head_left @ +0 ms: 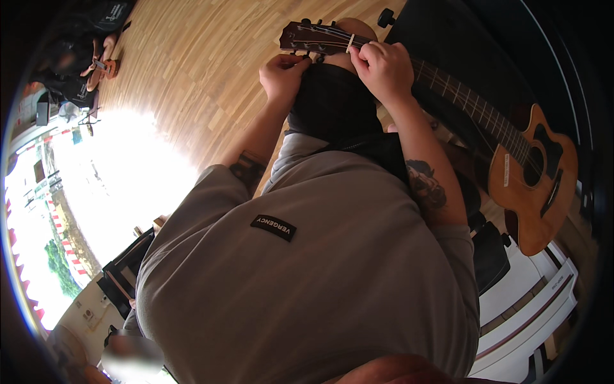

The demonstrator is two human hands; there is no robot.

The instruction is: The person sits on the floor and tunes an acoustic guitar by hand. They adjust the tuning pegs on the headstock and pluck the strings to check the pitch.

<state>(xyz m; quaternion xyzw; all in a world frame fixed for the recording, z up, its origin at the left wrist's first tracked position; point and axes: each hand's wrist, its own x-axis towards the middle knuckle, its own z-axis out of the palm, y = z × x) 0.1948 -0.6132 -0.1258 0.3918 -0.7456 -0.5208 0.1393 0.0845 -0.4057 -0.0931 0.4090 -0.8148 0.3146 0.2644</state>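
Nearest, the wearer's torso is covered by a grey shirt (307, 275), with black shorts (332, 102) beyond it. A guitar (524, 211) is set across the front: its body is angled off to the right, and its neck (470, 99) is run leftward over the knees, presumably so that the headstock (320, 40) is propped within reach of both hands. By the left hand (280, 78), thumb and finger are closed on a peg (307, 57) at the headstock's near edge, a pinch suited to fine turning. The right hand (388, 69) is curled at the neck, just beside the pale nut (351, 43), perhaps so that a string can be guided or the neck steadied; whether a string is gripped cannot be told. How the body is supported is hidden. At lower right, a white unit (502, 306) is partly shown. Farther out, a wooden floor (211, 77) is washed by glare, and at upper left a small instrument (111, 68) is held by a person in dark clothes.
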